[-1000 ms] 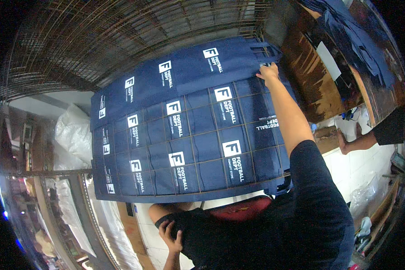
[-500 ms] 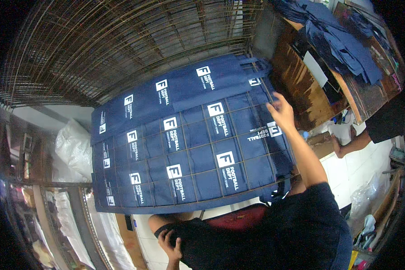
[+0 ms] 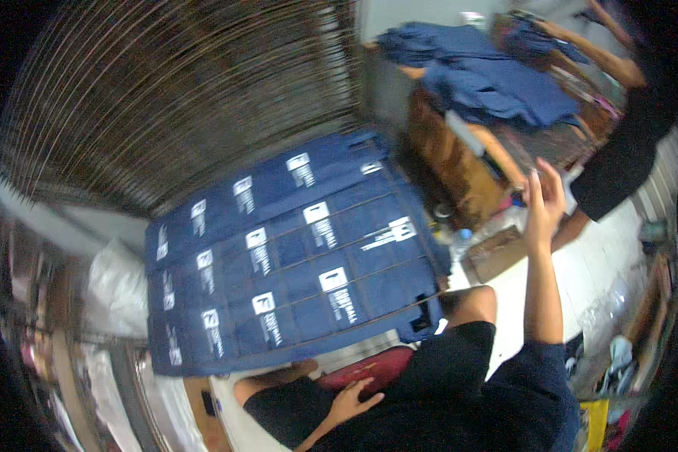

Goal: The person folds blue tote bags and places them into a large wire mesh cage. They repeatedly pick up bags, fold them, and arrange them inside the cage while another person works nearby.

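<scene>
Sitting low in front of a stack of navy fabric bags point(image 3: 301, 264), the person is lifting the right hand point(image 3: 544, 197) up into the air, fingers spread loosely apart and gripping nothing at all. That hand is hanging well to the right of the stack, clear of its near corner and not touching the cloth. The left hand point(image 3: 352, 401) is lying below the stack's front edge, palm down with the fingers relaxed, resting on the person's dark-clothed lap just beside a dark red cushion point(image 3: 369, 368); it is not holding anything either.

The stack itself is lying flat and fanned out, each navy panel carrying small white printed patches in rows, with black strap loops showing at its right-hand corner. Behind the stack a wall of thin woven slats point(image 3: 181, 98) is filling the upper left. To the stack's left a white plastic sack point(image 3: 117, 286) is slumping against the edge.

Beyond the stack's far right corner, a wooden bench point(image 3: 459, 162) is carrying a heap of more navy cloth point(image 3: 490, 83), and another person in dark clothing is reaching an arm point(image 3: 587, 45) over it. A flattened piece of cardboard point(image 3: 497, 252) is lying on the pale floor between the stack and the raised hand.
</scene>
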`<state>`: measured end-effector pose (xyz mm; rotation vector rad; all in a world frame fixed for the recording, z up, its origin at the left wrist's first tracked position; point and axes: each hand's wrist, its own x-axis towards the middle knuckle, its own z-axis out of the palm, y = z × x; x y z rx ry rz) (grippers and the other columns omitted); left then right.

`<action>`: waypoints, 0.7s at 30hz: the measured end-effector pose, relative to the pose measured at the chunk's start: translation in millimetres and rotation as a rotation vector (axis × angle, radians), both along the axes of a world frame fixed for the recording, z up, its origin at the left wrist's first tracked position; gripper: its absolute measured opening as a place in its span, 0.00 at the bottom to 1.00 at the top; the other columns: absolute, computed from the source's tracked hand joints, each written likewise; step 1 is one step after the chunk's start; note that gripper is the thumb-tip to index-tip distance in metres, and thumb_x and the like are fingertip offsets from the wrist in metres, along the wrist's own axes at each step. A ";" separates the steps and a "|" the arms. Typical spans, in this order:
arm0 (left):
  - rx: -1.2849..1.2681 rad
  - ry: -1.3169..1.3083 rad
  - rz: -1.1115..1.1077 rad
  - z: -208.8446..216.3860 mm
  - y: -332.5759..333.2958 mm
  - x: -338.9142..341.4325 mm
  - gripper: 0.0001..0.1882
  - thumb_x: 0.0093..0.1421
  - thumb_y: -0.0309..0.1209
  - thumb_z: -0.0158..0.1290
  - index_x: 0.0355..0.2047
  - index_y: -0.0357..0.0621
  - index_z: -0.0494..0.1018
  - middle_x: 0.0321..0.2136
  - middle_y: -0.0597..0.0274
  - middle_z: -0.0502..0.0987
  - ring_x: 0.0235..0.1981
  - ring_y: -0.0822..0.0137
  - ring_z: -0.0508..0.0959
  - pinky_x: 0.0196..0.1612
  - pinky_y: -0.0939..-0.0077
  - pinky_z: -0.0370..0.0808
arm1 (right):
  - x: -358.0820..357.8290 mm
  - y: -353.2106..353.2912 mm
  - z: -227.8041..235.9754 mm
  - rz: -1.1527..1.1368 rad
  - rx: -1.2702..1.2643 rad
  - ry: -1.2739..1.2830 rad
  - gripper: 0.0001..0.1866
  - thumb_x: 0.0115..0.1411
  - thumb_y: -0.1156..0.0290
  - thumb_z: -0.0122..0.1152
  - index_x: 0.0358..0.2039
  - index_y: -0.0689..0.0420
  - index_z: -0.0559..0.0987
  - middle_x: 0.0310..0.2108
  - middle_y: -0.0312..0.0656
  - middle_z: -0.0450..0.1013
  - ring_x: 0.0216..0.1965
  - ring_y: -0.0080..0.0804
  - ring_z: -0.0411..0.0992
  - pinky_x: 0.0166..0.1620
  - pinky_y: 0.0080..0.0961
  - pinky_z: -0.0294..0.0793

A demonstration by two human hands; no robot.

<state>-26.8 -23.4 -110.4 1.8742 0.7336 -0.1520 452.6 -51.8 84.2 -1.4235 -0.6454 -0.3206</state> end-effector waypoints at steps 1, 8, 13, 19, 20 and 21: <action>-0.063 0.036 -0.052 -9.5 -7.6 12.0 0.36 0.54 0.55 0.54 0.53 0.40 0.66 0.49 0.46 0.71 0.50 0.55 0.72 0.52 0.66 0.69 | 12.6 4.7 22.4 -0.060 0.104 0.052 0.13 0.60 0.71 0.57 0.45 0.59 0.74 0.27 0.31 0.69 0.26 0.13 0.64 0.25 0.10 0.60; -0.113 0.127 0.031 -36.2 -10.0 19.2 0.34 0.54 0.52 0.55 0.52 0.38 0.67 0.44 0.50 0.75 0.46 0.59 0.75 0.51 0.68 0.70 | 197.2 -14.2 51.2 0.077 0.387 0.538 0.46 0.54 0.39 0.54 0.61 0.60 0.51 0.50 0.61 0.64 0.47 0.48 0.70 0.45 0.38 0.73; -0.134 0.049 0.208 -30.7 -14.8 11.5 0.30 0.54 0.47 0.58 0.49 0.37 0.69 0.42 0.51 0.76 0.45 0.62 0.75 0.49 0.70 0.71 | 223.8 0.7 55.3 0.334 0.869 0.718 0.58 0.50 0.28 0.45 0.64 0.53 0.29 0.58 0.72 0.48 0.57 0.65 0.57 0.55 0.52 0.64; -0.154 0.010 0.238 -22.3 -15.0 14.5 0.27 0.54 0.43 0.59 0.48 0.36 0.69 0.42 0.52 0.76 0.44 0.64 0.75 0.49 0.70 0.71 | 239.2 -25.8 43.6 0.402 0.876 0.804 0.42 0.48 0.36 0.57 0.55 0.53 0.62 0.56 0.60 0.56 0.52 0.62 0.62 0.51 0.62 0.64; -0.170 -0.013 0.245 -20.5 -13.9 15.9 0.27 0.54 0.42 0.59 0.48 0.36 0.69 0.42 0.52 0.76 0.44 0.65 0.75 0.49 0.70 0.71 | 248.4 -37.8 43.1 0.411 0.819 0.789 0.41 0.48 0.38 0.58 0.56 0.51 0.62 0.53 0.57 0.59 0.51 0.61 0.63 0.50 0.61 0.66; -0.165 -0.060 0.250 -15.5 -14.4 13.3 0.25 0.55 0.39 0.59 0.48 0.36 0.69 0.42 0.54 0.76 0.43 0.66 0.75 0.48 0.71 0.72 | 231.3 -29.9 47.9 0.340 0.747 0.813 0.40 0.48 0.38 0.58 0.55 0.51 0.62 0.52 0.57 0.61 0.51 0.59 0.65 0.50 0.57 0.66</action>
